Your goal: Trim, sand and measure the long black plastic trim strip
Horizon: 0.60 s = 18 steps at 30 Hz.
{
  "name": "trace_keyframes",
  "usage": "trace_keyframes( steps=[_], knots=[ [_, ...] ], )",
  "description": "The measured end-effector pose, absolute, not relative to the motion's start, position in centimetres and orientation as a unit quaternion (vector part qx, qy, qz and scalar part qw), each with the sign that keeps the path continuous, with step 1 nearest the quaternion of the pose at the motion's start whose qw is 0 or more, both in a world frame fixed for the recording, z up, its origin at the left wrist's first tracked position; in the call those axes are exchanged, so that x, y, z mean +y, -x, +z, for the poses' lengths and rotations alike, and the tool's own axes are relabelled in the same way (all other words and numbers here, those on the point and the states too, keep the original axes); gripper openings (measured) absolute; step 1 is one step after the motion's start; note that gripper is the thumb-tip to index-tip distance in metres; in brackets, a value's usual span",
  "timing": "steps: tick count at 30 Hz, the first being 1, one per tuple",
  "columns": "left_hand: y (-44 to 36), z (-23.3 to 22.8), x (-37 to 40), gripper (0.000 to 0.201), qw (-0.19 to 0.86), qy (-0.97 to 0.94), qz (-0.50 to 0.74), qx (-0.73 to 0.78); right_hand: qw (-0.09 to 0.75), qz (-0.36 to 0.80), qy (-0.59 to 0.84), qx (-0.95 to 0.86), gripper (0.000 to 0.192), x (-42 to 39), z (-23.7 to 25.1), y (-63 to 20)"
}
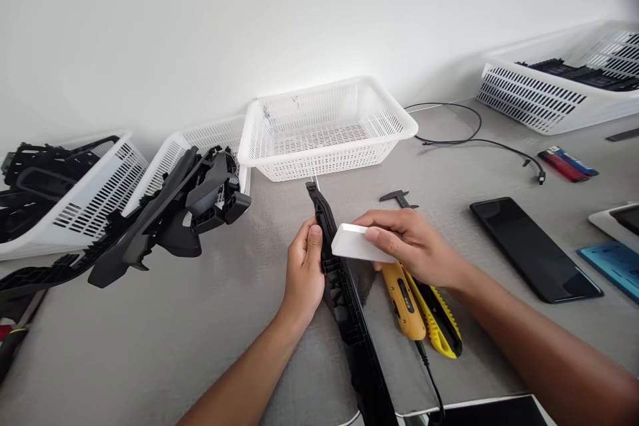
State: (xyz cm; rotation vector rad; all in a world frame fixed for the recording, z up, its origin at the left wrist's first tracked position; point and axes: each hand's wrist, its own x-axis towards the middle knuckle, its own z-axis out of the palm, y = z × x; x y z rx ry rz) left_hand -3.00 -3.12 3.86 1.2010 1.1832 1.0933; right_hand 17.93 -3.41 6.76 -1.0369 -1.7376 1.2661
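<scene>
My left hand (305, 273) is closed around the upper part of a long black plastic trim piece (352, 319), its thumb lying on the near face. The trim piece runs from below the white basket down past the table's front edge. In my right hand (414, 243) is a flat white block (362, 243), pinched between thumb and fingers. The block's left end meets or overlaps the trim piece; whether it touches, I cannot tell. Beneath my right hand lie a yellow corded tool (407, 309) and a yellow utility knife (436, 319). Behind it, a dark caliper (399, 198) is partly covered.
A white basket (324, 153) stands at the back middle. Black plastic parts (174, 213) pile over another basket at left. At right lie a black phone (534, 246), lighters (569, 165) and a black cable (479, 126). A basket (529, 103) of dark parts stands far right.
</scene>
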Motion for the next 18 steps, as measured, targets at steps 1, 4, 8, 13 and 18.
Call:
trace_keyframes(
  steps=[1, 4, 8, 13, 18],
  knots=[
    [3.03, 3.93, -3.12, 0.061, 0.535, -0.502, 0.461, 0.5, 0.353, 0.544, 0.407, -0.644, 0.042, -3.52, 6.91, -17.92],
    [3.03, 4.11, -3.23, 0.059, 0.535, -0.502, 0.465, 0.495, 0.309, 0.648, 0.403, -0.568, 0.047, -3.76, 7.27, -17.68],
    [2.91, 4.13, -3.56, 0.055, 0.56, -0.519, 0.445, 0.468, 0.285, 0.708, 0.369, -0.53, 0.055, -3.84, 7.46, -17.46],
    [2.9, 3.99, -3.8, 0.049, 0.57, -0.529, 0.432, 0.456, 0.267, 0.738, 0.335, -0.522, 0.051, -3.86, 7.38, -17.76],
    [2.93, 4.12, -3.7, 0.049, 0.562, -0.538, 0.428, 0.461, 0.28, 0.717, 0.339, -0.541, 0.047, -3.74, 7.09, -17.51]
  ],
)
